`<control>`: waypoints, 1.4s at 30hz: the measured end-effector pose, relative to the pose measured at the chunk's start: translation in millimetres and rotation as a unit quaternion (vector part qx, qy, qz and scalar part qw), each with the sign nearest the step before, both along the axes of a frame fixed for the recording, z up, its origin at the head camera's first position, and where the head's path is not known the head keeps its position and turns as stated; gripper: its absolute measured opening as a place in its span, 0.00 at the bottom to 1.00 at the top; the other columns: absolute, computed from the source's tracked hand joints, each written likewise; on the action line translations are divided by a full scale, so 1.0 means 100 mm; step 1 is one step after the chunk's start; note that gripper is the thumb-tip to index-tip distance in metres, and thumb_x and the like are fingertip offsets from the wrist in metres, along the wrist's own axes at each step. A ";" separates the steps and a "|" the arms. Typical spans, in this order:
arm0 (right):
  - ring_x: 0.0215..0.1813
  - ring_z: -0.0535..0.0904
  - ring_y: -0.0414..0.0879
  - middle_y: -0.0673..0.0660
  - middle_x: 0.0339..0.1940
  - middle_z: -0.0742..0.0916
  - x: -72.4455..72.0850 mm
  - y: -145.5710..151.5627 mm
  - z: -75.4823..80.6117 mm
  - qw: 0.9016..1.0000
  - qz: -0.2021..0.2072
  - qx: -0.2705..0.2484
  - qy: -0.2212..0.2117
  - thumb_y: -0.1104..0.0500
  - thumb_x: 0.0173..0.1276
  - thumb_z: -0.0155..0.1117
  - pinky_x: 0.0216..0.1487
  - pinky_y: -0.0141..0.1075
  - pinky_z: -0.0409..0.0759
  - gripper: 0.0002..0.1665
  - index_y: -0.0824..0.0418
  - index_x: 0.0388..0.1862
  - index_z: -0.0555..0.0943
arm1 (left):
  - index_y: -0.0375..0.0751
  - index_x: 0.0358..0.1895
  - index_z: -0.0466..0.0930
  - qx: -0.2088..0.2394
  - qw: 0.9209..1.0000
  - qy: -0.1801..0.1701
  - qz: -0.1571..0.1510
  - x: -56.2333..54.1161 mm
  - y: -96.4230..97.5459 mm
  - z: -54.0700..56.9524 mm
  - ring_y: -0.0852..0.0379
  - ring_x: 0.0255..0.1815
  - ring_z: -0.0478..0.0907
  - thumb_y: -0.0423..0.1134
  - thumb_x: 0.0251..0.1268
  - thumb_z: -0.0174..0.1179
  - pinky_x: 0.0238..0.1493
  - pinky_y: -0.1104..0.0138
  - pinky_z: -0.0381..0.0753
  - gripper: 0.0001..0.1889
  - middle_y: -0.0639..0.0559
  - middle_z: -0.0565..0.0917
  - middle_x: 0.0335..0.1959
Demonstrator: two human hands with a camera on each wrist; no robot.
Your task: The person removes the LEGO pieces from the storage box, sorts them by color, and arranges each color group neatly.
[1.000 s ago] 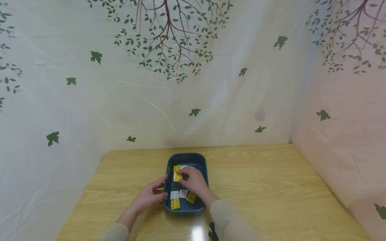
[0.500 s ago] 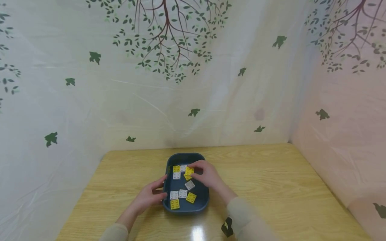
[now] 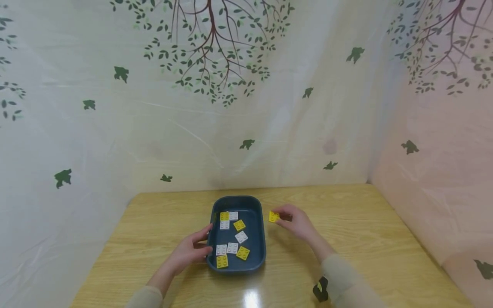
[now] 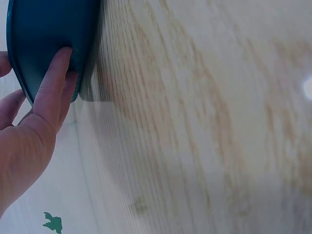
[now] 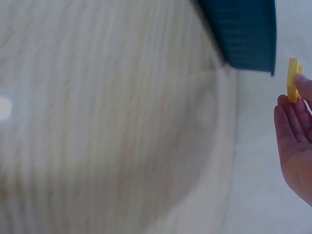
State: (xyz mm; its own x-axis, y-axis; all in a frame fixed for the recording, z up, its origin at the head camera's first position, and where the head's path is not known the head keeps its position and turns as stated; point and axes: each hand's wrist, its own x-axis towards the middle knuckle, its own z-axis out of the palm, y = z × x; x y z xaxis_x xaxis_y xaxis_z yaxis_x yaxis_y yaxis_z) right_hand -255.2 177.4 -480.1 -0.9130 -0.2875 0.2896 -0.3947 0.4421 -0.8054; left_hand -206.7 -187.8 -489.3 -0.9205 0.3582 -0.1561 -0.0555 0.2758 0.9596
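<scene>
On the wooden table stands a dark blue tray (image 3: 252, 265) with several flat yellow and white toy bricks in it. My left hand (image 3: 188, 250) holds the tray at its left side; in the left wrist view, fingers (image 4: 56, 83) lie against the outer wall. Right of the tray, my right hand (image 3: 296, 222) pinches a yellow toy brick (image 3: 274, 217) between thumb and fingertips. The right wrist view shows this yellow brick (image 5: 292, 80) edge-on, close by the tray's corner (image 5: 251, 48). Studs face up on the bricks inside, such as a white brick (image 3: 241, 237) near the middle.
At the tray's far left, a yellow brick (image 3: 224, 216) sits against two white ones. Another yellow brick (image 3: 222, 262) is in the near left corner. The table (image 3: 346, 222) ends at a patterned curtain (image 3: 269, 167) behind. A dark object (image 3: 321, 289) shows beside the right sleeve.
My right hand has carried the yellow brick from inside the tray, rightward over its rim. The bricks it covered now show. My left hand has stayed at the tray's left side.
</scene>
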 end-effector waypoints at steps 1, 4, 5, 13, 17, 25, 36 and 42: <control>0.52 0.82 0.55 0.60 0.50 0.85 0.01 0.03 -0.01 1.000 -0.002 0.005 -0.004 0.70 0.64 0.68 0.56 0.45 0.81 0.16 0.66 0.52 0.84 | 0.43 0.77 0.58 -0.001 1.000 -0.001 0.002 0.00 0.00 0.00 0.31 0.64 0.70 0.31 0.65 0.63 0.46 0.55 0.86 0.38 0.28 0.63 0.71; 0.52 0.81 0.55 0.60 0.49 0.85 0.02 0.09 -0.06 1.000 -0.013 0.018 -0.017 0.70 0.64 0.68 0.56 0.46 0.81 0.16 0.65 0.51 0.84 | 0.44 0.77 0.58 -0.001 1.000 -0.004 0.005 0.00 0.00 0.00 0.32 0.64 0.70 0.32 0.65 0.63 0.47 0.55 0.86 0.38 0.28 0.63 0.72; 0.51 0.81 0.55 0.59 0.49 0.85 0.02 0.10 -0.08 0.999 -0.018 0.023 -0.021 0.70 0.64 0.67 0.56 0.46 0.81 0.15 0.65 0.51 0.84 | 0.44 0.77 0.59 -0.001 1.000 -0.004 0.006 0.00 0.00 0.00 0.32 0.64 0.70 0.32 0.65 0.63 0.47 0.55 0.86 0.38 0.29 0.63 0.72; 0.51 0.81 0.55 0.59 0.47 0.86 0.02 0.15 -0.27 0.997 -0.049 0.049 -0.042 0.72 0.61 0.68 0.56 0.46 0.81 0.15 0.65 0.48 0.85 | 0.43 0.77 0.58 0.002 1.000 0.002 0.001 0.01 -0.01 0.01 0.31 0.65 0.70 0.31 0.65 0.63 0.46 0.55 0.86 0.38 0.28 0.62 0.72; 0.50 0.81 0.54 0.58 0.46 0.86 0.03 0.14 -0.33 0.995 -0.063 0.046 -0.061 0.72 0.60 0.68 0.56 0.49 0.80 0.15 0.65 0.47 0.85 | 0.42 0.77 0.58 0.001 1.000 0.006 -0.001 0.01 -0.01 0.01 0.31 0.64 0.70 0.31 0.65 0.63 0.45 0.55 0.86 0.38 0.28 0.62 0.72; 0.51 0.81 0.53 0.56 0.46 0.86 0.04 0.07 -0.41 0.989 -0.093 0.036 -0.111 0.73 0.60 0.68 0.57 0.51 0.79 0.16 0.62 0.46 0.85 | 0.43 0.77 0.57 0.005 1.000 0.006 -0.004 0.01 -0.02 0.01 0.32 0.63 0.72 0.31 0.66 0.63 0.45 0.55 0.86 0.38 0.27 0.61 0.72; 0.52 0.81 0.52 0.54 0.46 0.86 0.06 0.07 -0.42 0.990 -0.078 0.047 -0.109 0.72 0.60 0.69 0.58 0.51 0.77 0.15 0.60 0.45 0.86 | 0.43 0.78 0.57 0.011 1.000 -0.001 -0.002 0.01 0.00 0.01 0.32 0.63 0.71 0.31 0.66 0.63 0.45 0.54 0.86 0.38 0.26 0.62 0.72; 0.51 0.80 0.52 0.55 0.46 0.86 0.06 0.08 -0.42 0.991 -0.069 0.056 -0.098 0.71 0.61 0.69 0.57 0.51 0.78 0.15 0.61 0.46 0.86 | 0.43 0.78 0.57 0.008 1.000 -0.003 0.002 0.01 0.00 -0.01 0.33 0.63 0.72 0.31 0.66 0.62 0.45 0.54 0.86 0.38 0.27 0.62 0.72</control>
